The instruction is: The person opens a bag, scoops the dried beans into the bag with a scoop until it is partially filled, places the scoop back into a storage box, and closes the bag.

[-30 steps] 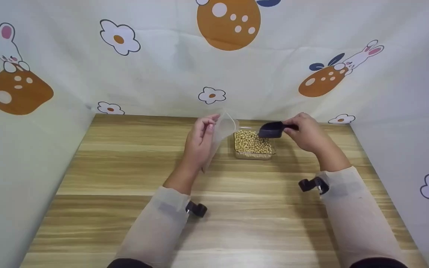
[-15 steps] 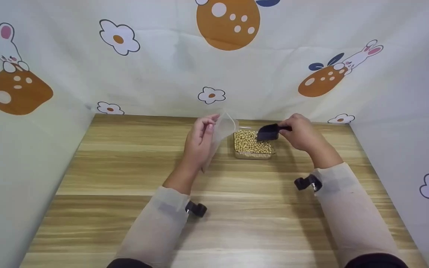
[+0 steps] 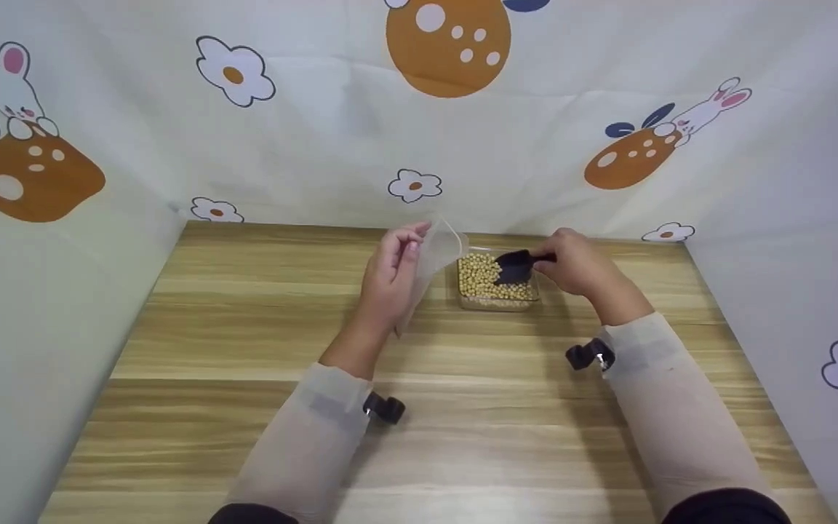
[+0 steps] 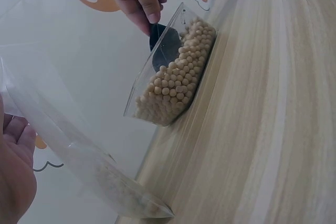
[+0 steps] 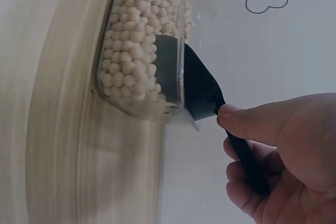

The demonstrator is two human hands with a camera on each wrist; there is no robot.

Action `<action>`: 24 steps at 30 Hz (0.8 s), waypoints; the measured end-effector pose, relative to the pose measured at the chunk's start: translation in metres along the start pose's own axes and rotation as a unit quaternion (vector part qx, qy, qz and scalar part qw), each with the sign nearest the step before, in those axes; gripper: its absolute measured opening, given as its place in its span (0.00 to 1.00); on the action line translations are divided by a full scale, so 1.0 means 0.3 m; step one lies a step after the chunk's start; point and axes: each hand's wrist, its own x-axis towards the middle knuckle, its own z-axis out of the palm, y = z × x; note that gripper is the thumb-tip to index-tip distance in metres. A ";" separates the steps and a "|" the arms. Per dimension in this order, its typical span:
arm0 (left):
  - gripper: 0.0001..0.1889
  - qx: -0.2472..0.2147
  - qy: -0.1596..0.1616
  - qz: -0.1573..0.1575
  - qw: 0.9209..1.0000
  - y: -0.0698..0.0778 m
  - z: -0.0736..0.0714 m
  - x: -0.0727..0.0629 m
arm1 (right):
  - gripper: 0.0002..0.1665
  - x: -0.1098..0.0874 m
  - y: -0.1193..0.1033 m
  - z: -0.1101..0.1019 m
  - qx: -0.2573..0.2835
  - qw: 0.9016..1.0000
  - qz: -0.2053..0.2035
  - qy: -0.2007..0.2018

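My right hand (image 3: pixel 577 263) grips the handle of a black scoop (image 5: pixel 202 85). The scoop's blade dips into soybeans (image 4: pixel 176 82) inside a clear rectangular container (image 3: pixel 495 306). In the right wrist view, thumb and fingers wrap the handle. Just left of the container, my left hand (image 3: pixel 392 273) holds a translucent plastic bag (image 3: pixel 433 251) near its top, with the mouth spread toward the container. Some soybeans show through the bag's bottom corner in the left wrist view. Part of the left hand is cut off there.
The container and bag are near the back of a wood-grain table (image 3: pixel 463 437). Behind it and at both sides hangs a pale cloth (image 3: pixel 317 145) printed with flowers, oranges and rabbits. A black camera mount (image 3: pixel 384 407) is strapped to each wrist.
My right hand has moved left and slightly toward me, and the scoop has gone from above the container's right side down into the soybeans. The left hand and bag have stayed still.
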 end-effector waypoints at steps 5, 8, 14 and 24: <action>0.09 0.002 -0.001 -0.003 1.000 -0.002 0.002 0.002 | 0.18 0.007 0.007 0.018 0.017 1.000 0.009 -0.006; 0.09 0.000 -0.001 -0.003 1.000 -0.001 0.002 0.002 | 0.18 0.010 0.011 0.024 0.019 1.000 0.008 -0.006; 0.09 -0.002 0.000 0.001 1.000 -0.002 0.002 0.002 | 0.18 0.016 0.022 0.047 0.050 0.999 0.006 -0.006; 0.09 0.004 -0.002 0.001 1.000 -0.007 0.002 0.001 | 0.18 0.022 0.030 0.090 0.072 0.997 0.000 0.005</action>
